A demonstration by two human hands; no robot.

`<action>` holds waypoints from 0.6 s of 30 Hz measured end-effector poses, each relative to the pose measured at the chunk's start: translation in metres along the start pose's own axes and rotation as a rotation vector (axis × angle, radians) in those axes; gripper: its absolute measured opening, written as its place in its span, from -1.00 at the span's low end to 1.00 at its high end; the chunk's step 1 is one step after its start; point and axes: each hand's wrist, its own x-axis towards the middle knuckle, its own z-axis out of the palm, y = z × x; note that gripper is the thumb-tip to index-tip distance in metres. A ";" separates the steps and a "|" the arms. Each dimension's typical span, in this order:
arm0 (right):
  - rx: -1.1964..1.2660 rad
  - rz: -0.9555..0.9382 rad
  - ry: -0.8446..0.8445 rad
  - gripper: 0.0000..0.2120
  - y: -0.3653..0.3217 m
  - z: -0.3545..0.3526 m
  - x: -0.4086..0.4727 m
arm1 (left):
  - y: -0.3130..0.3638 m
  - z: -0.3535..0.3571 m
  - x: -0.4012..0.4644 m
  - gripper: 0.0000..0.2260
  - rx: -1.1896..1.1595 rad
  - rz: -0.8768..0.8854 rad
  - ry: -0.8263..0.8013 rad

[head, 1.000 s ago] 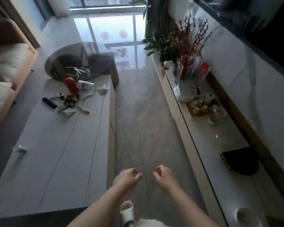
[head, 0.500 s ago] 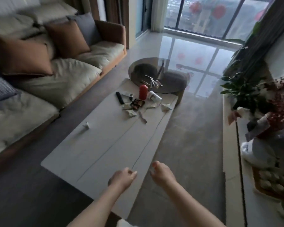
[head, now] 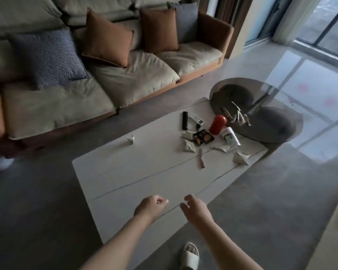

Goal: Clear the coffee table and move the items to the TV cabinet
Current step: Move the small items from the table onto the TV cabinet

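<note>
Coffee table: long, pale, in front of the sofa. At its far end, one cluster of items: red cylinder container lying down, black remote control to its left, dark snack tray between them and nearer, white tube just right of the cylinder, crumpled tissues near the right edge. Small white cup alone, well apart, near the sofa side. Round glass side table overlapping the far end. Left hand over the near end, loosely curled, holding nothing. Right hand beside it, relaxed, fingers bent, also holding nothing. White slipper on the floor below.
</note>
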 end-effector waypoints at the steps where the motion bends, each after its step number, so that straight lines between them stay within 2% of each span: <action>1: 0.000 0.004 -0.025 -0.61 0.011 -0.006 0.011 | 0.008 0.009 0.007 -0.66 -0.003 -0.026 -0.004; 9: -0.003 0.056 -0.164 -0.60 0.060 -0.047 0.091 | 0.073 0.054 0.053 -0.67 0.002 -0.104 -0.035; 14: -0.002 0.039 -0.172 -0.60 0.055 -0.059 0.141 | 0.101 0.046 0.098 -0.64 -0.005 -0.101 0.005; 18: -0.017 0.057 -0.180 -0.59 0.053 -0.062 0.182 | 0.097 0.031 0.145 -0.62 0.021 -0.112 0.028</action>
